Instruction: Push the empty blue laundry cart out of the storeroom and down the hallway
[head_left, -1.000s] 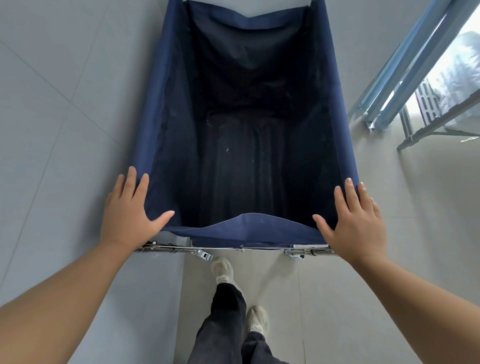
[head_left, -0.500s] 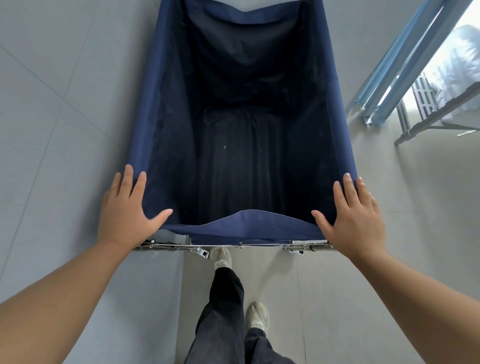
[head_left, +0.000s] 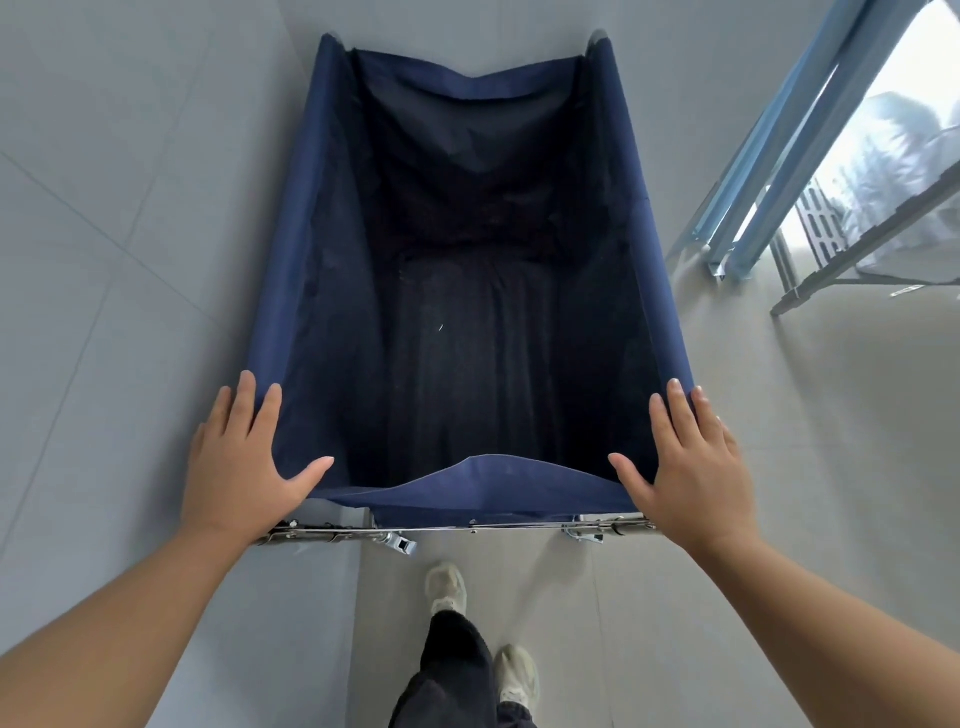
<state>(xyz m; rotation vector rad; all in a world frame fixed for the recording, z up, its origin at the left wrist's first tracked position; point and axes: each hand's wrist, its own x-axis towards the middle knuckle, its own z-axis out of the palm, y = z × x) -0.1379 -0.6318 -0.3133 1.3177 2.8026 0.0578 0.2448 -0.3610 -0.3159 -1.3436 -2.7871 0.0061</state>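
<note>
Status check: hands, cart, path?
Left hand, right hand flat on near corners, fingers open. Blue cart empty. Metal rack front-right, floor ahead clear.

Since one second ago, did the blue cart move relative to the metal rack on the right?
Yes. The blue cart has rolled forward: the metal rack on the right now sits nearer its near end. Both hands rest flat on the near corners.

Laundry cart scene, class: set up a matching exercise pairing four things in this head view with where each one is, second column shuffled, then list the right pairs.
Things
1. left hand
2. right hand
3. blue laundry cart
4. metal rack

Places
A. far right, by the bright opening
B. flat on the cart's near left corner
C. centre, between both hands
D. flat on the cart's near right corner

Pairs: 1-B, 2-D, 3-C, 4-A
</note>
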